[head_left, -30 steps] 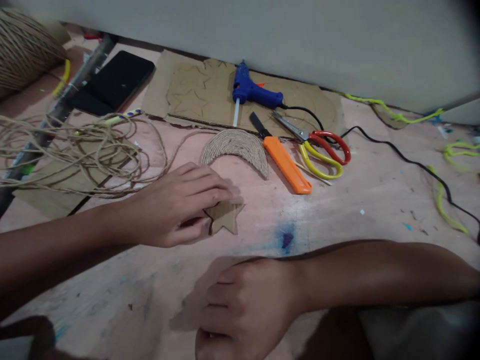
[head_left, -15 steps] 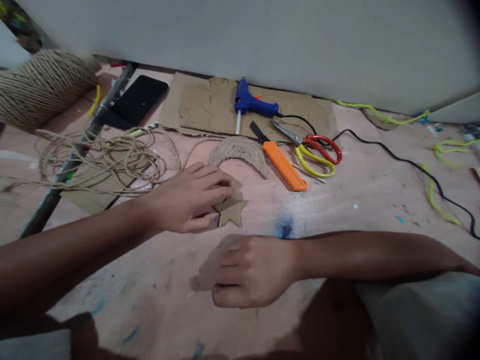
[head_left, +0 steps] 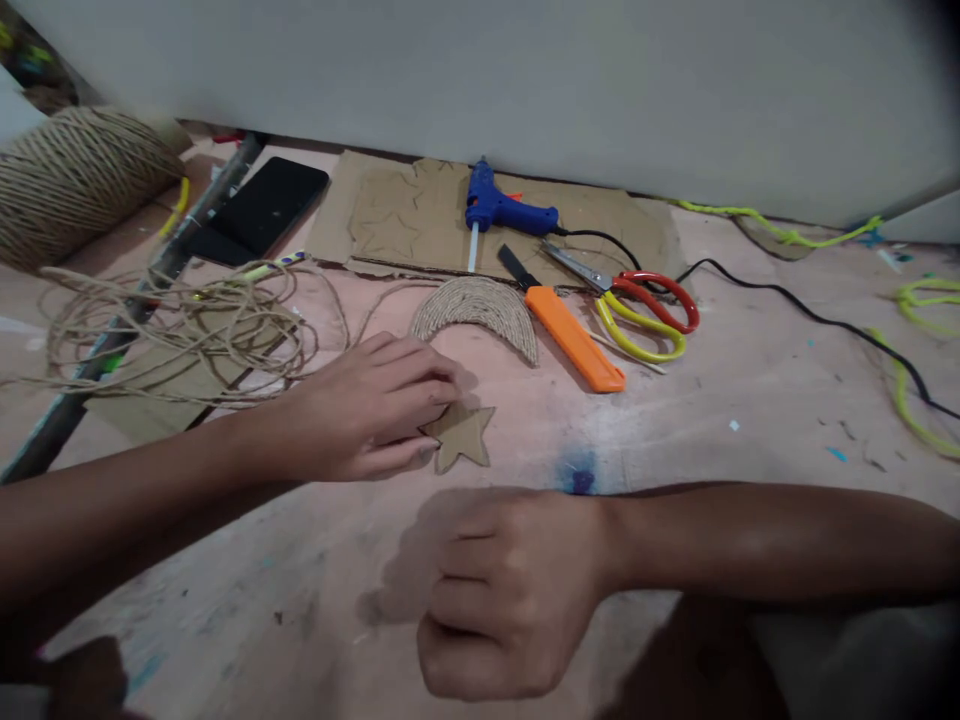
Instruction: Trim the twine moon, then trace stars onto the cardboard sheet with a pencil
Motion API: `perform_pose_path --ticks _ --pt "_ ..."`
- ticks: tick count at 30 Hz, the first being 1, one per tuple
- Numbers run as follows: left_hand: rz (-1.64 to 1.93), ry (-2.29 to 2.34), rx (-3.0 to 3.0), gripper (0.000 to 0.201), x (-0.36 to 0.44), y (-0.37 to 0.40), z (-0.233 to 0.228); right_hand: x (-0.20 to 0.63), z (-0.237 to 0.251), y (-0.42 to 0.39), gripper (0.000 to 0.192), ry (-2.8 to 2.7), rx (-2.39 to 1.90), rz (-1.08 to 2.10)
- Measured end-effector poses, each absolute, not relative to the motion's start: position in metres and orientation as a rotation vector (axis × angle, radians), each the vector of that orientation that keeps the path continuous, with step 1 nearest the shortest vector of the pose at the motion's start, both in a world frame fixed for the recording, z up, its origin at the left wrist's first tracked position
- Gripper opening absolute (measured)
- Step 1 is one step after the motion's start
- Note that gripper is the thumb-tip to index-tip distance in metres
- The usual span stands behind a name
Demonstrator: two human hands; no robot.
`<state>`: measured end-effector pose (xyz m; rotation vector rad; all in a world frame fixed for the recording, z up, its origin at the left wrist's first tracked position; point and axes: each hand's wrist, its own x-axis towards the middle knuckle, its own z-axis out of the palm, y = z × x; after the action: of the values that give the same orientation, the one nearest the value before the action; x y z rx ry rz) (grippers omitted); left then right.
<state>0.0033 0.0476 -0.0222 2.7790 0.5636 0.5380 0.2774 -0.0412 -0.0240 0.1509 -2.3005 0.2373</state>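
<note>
A small cardboard star [head_left: 461, 436] lies flat on the pinkish work surface. My left hand [head_left: 364, 405] rests at its left side, with thumb and forefinger apart around the star's left point; the fingertips seem to touch it. Nearer to me, my right hand [head_left: 502, 600] is curled into a fist, back upward, and whatever it may hold is hidden. Just beyond the left fingers is a crescent [head_left: 476, 305] covered in rows of twine, with a strand running off its left end. An orange utility knife [head_left: 574, 338] lies right of the crescent.
Scissors [head_left: 645, 320] with red and yellow handles lie beside the knife. Behind, a blue glue gun [head_left: 499, 205] rests on cardboard [head_left: 390, 220], its black cord trailing right. To the left are loose twine [head_left: 180, 340], a twine spool [head_left: 82, 185], a black phone [head_left: 262, 205] and a dark bar [head_left: 45, 435].
My right fist has come slightly nearer to me. The star looks turned a little, with my left hand still beside it. The whole view has shifted slightly.
</note>
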Motion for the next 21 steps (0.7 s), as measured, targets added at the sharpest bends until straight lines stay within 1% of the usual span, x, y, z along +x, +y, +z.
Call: perform_pose_path --ticks 5,12,17,21 --pt "0.539 0.588 2.740 0.041 0.001 0.047 -0.016 0.271 -0.023 -0.037 0.022 -2.252 0.143 0.228" --pt "0.567 0.683 2.763 0.049 -0.005 0.049 -0.016 0.271 -0.022 -0.039 0.022 -2.288 0.102 0.225" --pt "0.569 0.879 2.770 0.046 -0.007 0.052 -0.020 0.270 -0.024 -0.042 0.023 -2.306 0.111 0.252" --pt "0.553 1.022 2.752 0.048 -0.009 0.054 -0.024 0.271 -0.025 -0.042 0.025 -2.303 0.128 0.320"
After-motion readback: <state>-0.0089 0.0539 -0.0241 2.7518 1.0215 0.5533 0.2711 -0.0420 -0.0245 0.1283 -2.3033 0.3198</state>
